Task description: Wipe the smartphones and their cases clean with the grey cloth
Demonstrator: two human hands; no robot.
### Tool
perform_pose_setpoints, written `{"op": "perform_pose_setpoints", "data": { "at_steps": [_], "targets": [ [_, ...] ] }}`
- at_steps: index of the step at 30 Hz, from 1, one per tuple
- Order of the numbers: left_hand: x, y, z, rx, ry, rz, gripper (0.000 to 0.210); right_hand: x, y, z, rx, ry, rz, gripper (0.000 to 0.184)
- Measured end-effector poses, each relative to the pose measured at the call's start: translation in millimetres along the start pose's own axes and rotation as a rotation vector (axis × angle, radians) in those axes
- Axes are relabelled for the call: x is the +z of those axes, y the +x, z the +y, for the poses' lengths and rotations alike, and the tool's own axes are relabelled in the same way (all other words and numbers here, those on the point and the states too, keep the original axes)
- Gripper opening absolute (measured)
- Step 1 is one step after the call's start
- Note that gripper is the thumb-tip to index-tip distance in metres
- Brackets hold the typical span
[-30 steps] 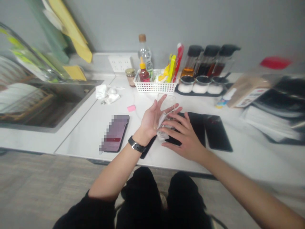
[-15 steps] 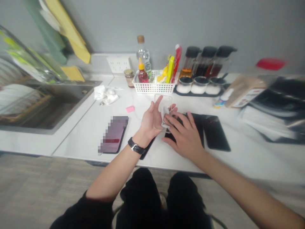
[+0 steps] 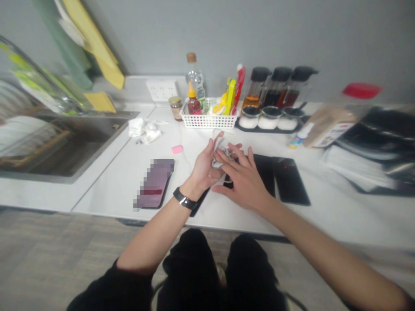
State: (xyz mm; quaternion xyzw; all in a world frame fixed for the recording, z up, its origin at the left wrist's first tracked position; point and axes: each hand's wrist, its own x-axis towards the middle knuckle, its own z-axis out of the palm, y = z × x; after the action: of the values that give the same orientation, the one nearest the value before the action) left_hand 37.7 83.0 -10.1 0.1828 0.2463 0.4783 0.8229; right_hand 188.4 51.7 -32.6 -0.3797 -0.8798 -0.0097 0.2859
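My left hand [image 3: 205, 167], palm up with a black watch on its wrist, holds a clear phone case [image 3: 227, 180]. My right hand [image 3: 248, 183] presses a crumpled white tissue [image 3: 216, 163] against the inside of the case. Fingers of both hands cover most of the case and tissue. A phone with a purple, pixelated screen [image 3: 157, 183] lies on the counter left of my hands. One dark phone [image 3: 200, 203] shows partly under my left wrist. Two more dark phones, a partly covered one [image 3: 267, 172] and one at the right [image 3: 292, 181], lie beyond my right hand.
A pink block [image 3: 177, 149] and crumpled tissues [image 3: 145, 130] lie toward the sink [image 3: 65, 177]. Along the wall stand a white basket [image 3: 209, 122] of bottles and packets, and a rack of seasoning jars [image 3: 269, 119]. A red-lidded jar [image 3: 337, 121] stands right.
My right hand has moved slightly left and up across the case, with the tissue under its fingers. The case now looks more tilted in my left hand.
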Motion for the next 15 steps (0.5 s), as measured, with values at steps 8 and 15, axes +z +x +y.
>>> {"op": "perform_pose_setpoints", "data": {
  "at_steps": [8,15],
  "targets": [
    [-8.2,5,-2,0.023,0.114,-0.083,0.058,-11,31,9,0.095,-0.148,0.068,0.081],
    [3.0,-7,0,0.207,0.145,-0.047,0.057,7,-8,-43,0.138,-0.022,0.091,0.091]
  ]
}}
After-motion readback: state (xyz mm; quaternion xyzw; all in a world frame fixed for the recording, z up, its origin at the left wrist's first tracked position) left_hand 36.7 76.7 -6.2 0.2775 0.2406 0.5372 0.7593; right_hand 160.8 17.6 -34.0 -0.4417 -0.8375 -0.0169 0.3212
